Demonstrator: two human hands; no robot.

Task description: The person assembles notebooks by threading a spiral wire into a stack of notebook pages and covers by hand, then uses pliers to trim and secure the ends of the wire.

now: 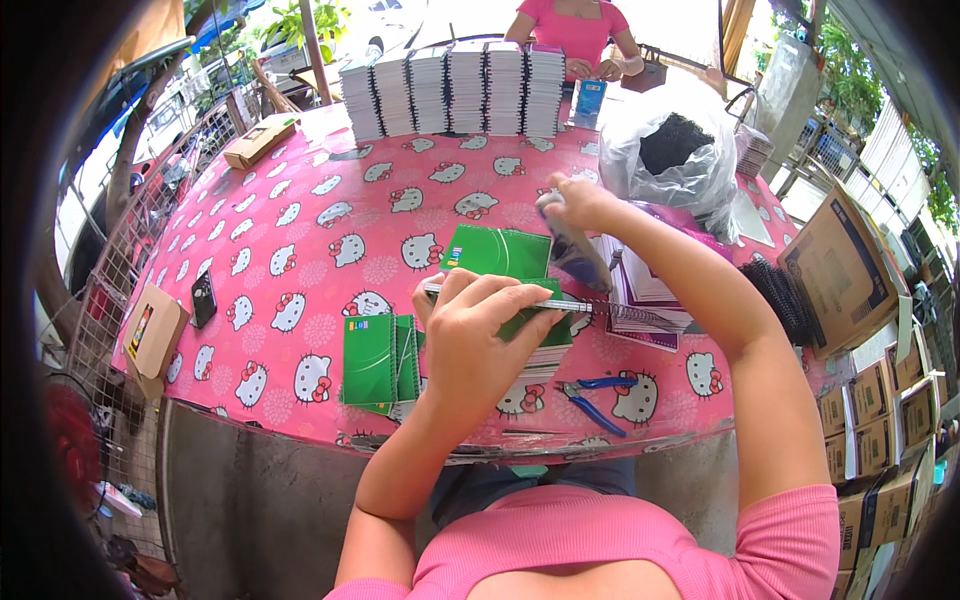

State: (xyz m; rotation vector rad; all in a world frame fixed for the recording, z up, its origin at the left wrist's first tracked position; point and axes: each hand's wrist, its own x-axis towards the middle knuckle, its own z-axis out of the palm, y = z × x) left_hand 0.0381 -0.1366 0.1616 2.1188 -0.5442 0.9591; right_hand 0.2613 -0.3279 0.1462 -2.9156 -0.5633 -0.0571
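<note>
Overall 2 hands [470,335], 1 green notebook [535,310], 6 stacks [455,88].

Bright daylight falls over a desk [300,230] covered in a pink cloth printed with white cartoon cats. Beyond the hands, a row of stacked notebooks [450,90] lines its far edge. Right of the hands, cardboard boxes [870,400] are piled high. To the left stands a wire rack [110,270]; green foliage [290,20] shows behind.
</note>
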